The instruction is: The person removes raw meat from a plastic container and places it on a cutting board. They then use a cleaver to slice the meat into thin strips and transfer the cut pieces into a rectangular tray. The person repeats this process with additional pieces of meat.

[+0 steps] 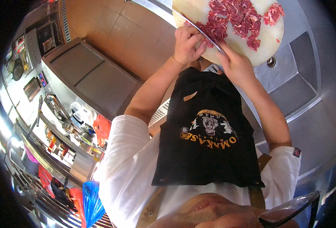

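My right hand [237, 62] is closed around the handle end of a long knife [198, 28]. Its thin blade runs diagonally up and left across raw red meat [213, 30] at the near-left part of a round cutting board [266, 45]. On the blade's left side, my left hand [188, 44] has its fingers curled on the edge of this meat, close to the blade. The blade and fingers hide part of the piece. More sliced meat [243, 20] lies spread in the board's middle, and a separate paler piece [274, 14] sits toward the right.
The board overlaps a stainless steel sink [287, 77] with a round drain [271, 61]. A metal counter [324, 134] continues on the right. To the left are a tiled floor [122, 28], a dark-topped cabinet [91, 74] and cluttered shelving with red bags [102, 129] and a blue bag [92, 203].
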